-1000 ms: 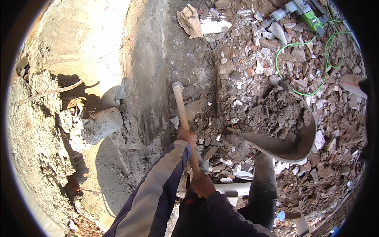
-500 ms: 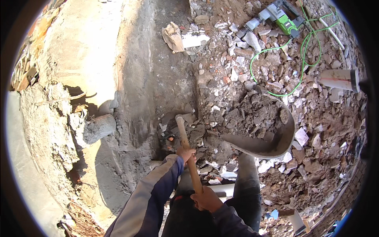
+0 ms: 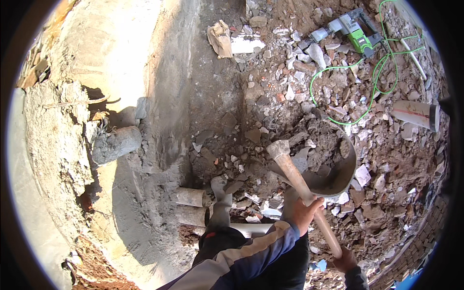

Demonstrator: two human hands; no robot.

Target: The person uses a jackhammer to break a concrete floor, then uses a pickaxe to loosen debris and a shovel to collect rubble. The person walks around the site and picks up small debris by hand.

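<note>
A wooden-handled hoe point(image 3: 302, 186) slants across the lower right, its head at the far end over the near left part of a scoop-shaped basket point(image 3: 352, 166). My left hand point(image 3: 304, 215) is wrapped round the middle of the handle. Lower down, my right hand point(image 3: 345, 261) closes round the handle's near end. Dark soil and broken chunks point(image 3: 321, 140) lie in the basket, with its curved wall showing at the right. How much of the hoe's blade sits in the soil I cannot tell.
Rubble point(image 3: 377, 188) spreads over the right side. A green and grey power tool point(image 3: 355, 34) with a green cord point(image 3: 372, 104) lies at the far right, near a pale pipe point(image 3: 416, 115). Two pipe ends point(image 3: 191, 197) stick out left of my feet. A crumpled paper bag point(image 3: 220, 39) lies farther off.
The hoe has swung from the trench at the left to the basket at the right. Both hands have moved right with it, still gripping the handle.
</note>
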